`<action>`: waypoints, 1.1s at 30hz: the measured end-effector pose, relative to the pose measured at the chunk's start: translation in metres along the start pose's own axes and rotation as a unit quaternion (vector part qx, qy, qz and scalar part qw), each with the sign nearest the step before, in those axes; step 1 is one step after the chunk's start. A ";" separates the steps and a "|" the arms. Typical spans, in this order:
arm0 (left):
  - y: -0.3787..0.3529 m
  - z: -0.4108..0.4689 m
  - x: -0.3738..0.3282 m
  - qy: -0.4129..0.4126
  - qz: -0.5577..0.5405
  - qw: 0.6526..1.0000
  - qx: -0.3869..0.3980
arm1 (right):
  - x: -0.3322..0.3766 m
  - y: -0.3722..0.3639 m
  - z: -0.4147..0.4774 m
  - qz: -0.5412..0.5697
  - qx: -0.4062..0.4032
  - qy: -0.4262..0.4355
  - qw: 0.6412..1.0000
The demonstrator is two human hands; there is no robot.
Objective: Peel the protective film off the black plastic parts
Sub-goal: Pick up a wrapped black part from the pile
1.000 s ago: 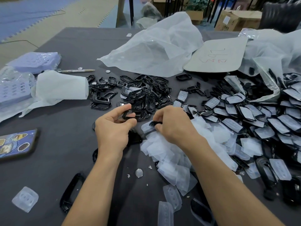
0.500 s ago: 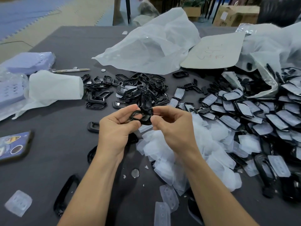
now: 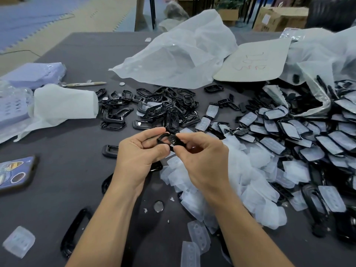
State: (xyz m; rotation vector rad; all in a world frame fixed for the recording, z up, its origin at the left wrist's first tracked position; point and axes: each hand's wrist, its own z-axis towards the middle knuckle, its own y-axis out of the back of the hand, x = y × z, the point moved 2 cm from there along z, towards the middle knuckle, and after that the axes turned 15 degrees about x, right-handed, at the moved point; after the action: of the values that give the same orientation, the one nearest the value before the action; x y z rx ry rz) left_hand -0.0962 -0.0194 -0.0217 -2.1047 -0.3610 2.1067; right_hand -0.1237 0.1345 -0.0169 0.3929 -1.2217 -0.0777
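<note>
Two bare forearms (image 3: 107, 218) narrowing to slim wrists, the left grip (image 3: 138, 153) and right grip (image 3: 204, 160) likewise bare

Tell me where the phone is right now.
In the head view, the phone lies on the table at the far left, left of the left hand and nearer than the white sheet.

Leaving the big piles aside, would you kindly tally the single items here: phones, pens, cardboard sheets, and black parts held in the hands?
phone: 1
pen: 1
cardboard sheet: 1
black part, held: 1
Total: 4
</note>
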 end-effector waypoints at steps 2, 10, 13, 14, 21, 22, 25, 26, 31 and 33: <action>0.000 0.001 0.000 0.005 0.001 1.000 0.004 | -0.002 -0.001 0.001 -0.007 0.012 0.012 1.000; -0.007 0.001 0.002 0.005 0.023 0.999 0.024 | -0.006 0.000 0.001 -0.008 0.002 0.003 1.000; -0.011 0.000 0.004 0.007 0.049 0.999 0.008 | -0.005 -0.002 0.001 -0.016 -0.008 -0.012 1.000; -0.013 0.000 0.004 0.007 0.059 0.998 0.004 | -0.005 -0.002 0.001 -0.022 -0.009 -0.021 1.000; -0.016 -0.002 0.003 0.020 0.047 0.999 0.003 | -0.004 -0.004 -0.001 -0.044 -0.025 -0.049 0.997; -0.016 -0.002 0.004 0.021 0.045 0.999 0.002 | -0.004 -0.004 -0.002 -0.047 -0.030 -0.051 0.997; -0.018 -0.002 0.005 0.020 0.052 0.998 -0.008 | -0.003 -0.006 -0.004 -0.037 -0.042 -0.064 0.996; -0.019 -0.001 0.006 0.018 0.055 0.998 -0.010 | -0.003 -0.007 -0.004 -0.035 -0.044 -0.069 0.996; -0.020 0.001 0.010 0.007 0.074 0.997 -0.024 | -0.006 -0.007 -0.002 -0.015 -0.039 -0.085 0.995; -0.019 0.001 0.010 0.007 0.090 0.995 -0.033 | -0.007 -0.007 -0.001 -0.010 -0.044 -0.086 0.995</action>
State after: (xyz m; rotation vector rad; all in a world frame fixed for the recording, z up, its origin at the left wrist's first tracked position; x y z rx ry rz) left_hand -0.0988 0.0012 -0.0261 -2.2668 -0.2518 2.2040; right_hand -0.1236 0.1305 -0.0254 0.3264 -1.3782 -0.1860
